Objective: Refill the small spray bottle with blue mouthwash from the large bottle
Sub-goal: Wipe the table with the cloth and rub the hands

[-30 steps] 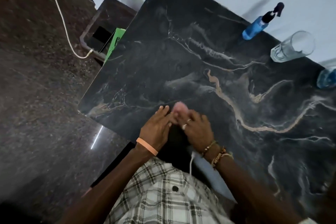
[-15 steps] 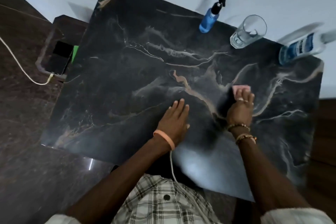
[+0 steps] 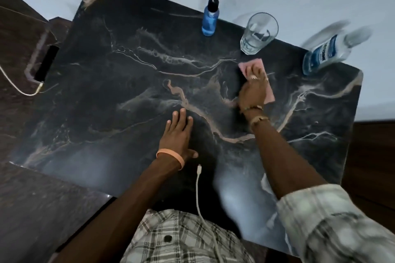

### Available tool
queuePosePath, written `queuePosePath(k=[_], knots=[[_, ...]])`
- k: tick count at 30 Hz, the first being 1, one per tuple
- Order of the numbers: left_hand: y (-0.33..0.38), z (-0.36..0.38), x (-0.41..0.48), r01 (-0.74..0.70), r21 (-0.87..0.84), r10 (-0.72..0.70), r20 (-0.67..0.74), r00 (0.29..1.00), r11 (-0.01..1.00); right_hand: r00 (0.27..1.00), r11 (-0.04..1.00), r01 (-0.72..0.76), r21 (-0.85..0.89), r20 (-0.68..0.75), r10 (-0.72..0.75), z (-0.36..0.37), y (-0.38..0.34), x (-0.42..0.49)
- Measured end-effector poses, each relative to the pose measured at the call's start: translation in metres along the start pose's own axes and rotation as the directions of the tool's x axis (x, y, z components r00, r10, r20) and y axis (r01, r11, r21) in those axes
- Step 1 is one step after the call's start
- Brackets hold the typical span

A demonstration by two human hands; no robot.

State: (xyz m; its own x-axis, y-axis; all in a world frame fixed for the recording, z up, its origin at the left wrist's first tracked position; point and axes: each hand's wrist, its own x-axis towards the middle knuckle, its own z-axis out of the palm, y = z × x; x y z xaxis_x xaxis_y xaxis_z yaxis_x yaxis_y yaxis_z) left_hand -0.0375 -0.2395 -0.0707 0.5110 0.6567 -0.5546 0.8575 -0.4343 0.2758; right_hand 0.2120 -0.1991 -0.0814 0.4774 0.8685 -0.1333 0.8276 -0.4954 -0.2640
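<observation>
Here, the right hand (image 3: 253,92) is pressing a pink cloth (image 3: 252,66) flat under its fingers on the table (image 3: 128,70). The left hand (image 3: 177,132) is lying open, empty, nearer.

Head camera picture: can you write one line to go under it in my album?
Right hand presses a pink cloth on the marble table; left hand lies flat.

along the far edge of the counter (image 3: 128,70), left to right: small spray bottle (image 3: 209,21), glass (image 3: 257,33), large bottle (image 3: 327,52). just before the glass, cloth (image 3: 254,66) under right hand (image 3: 253,92). nearer, left hand (image 3: 177,132) flat on the counter.
</observation>
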Motion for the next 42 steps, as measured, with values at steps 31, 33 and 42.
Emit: queuePosePath(k=[31, 33, 42], knots=[[-0.005, 0.002, 0.0, 0.014, -0.088, -0.018, -0.048, 0.999, 0.996, 0.921, 0.912, 0.386, -0.141, 0.12, -0.371, 0.023, 0.016, -0.093], [-0.007, 0.006, -0.001, -0.012, -0.08, 0.007, -0.064, 0.998, 0.997, 0.952, 0.947, 0.29, -0.139, 0.145, -0.27, 0.028, -0.002, -0.066], [-0.054, -0.011, -0.008, -0.194, -0.457, 0.012, -0.371, 0.929, 0.868, 0.786, 0.783, 0.611, -0.114, 0.206, -0.584, 0.041, -0.15, -0.01]])
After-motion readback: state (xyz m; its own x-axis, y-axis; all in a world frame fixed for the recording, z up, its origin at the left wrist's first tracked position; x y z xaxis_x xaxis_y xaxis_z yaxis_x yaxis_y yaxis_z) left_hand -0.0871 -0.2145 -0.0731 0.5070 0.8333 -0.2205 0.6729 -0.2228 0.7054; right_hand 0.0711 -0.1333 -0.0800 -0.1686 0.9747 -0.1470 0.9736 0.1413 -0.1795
